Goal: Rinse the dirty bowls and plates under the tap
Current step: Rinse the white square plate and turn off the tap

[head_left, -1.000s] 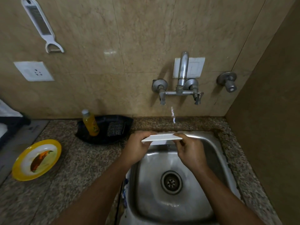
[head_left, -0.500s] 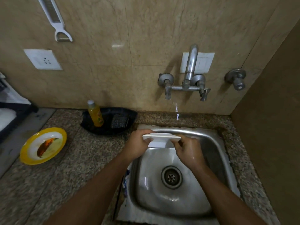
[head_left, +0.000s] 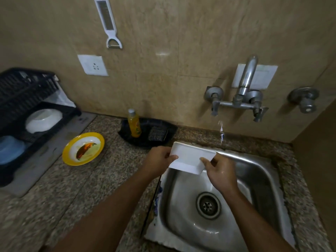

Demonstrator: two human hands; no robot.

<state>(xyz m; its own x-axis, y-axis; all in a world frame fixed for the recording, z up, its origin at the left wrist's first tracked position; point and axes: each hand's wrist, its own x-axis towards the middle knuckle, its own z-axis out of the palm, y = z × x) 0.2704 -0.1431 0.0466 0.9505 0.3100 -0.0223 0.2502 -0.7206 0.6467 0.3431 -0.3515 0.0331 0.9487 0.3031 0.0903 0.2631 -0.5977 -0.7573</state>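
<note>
You hold the white rectangular shallow dish point(head_left: 190, 157) between both hands over the back left corner of the stainless steel sink point(head_left: 258, 171). Your left hand point(head_left: 160, 160) grips its left short edge, thumb curled over the rim, and your right hand point(head_left: 221, 172) pinches the near right corner with the thumb on the inside face.

A second ago the dish was edge-on to you, a thin white line under the stream; now it is tipped so that its hollow faces you, and it sits left of the thin trickle of water point(head_left: 221, 132) falling from the wall-mounted chrome tap point(head_left: 243, 99). I judge that this dish is rinsed, and you are draining or checking it before it goes off to the left.

The view has also swung left and now takes in the black plastic drying rack point(head_left: 23, 99) with a white bowl point(head_left: 43, 120) in it, which looks like the place for the dish. The yellow-rimmed plate with orange-brown food residue point(head_left: 83, 149) lies on the speckled granite counter point(head_left: 76, 193), well apart from the sink and plainly unwashed, so it is likely next. The tap is still running.
</note>
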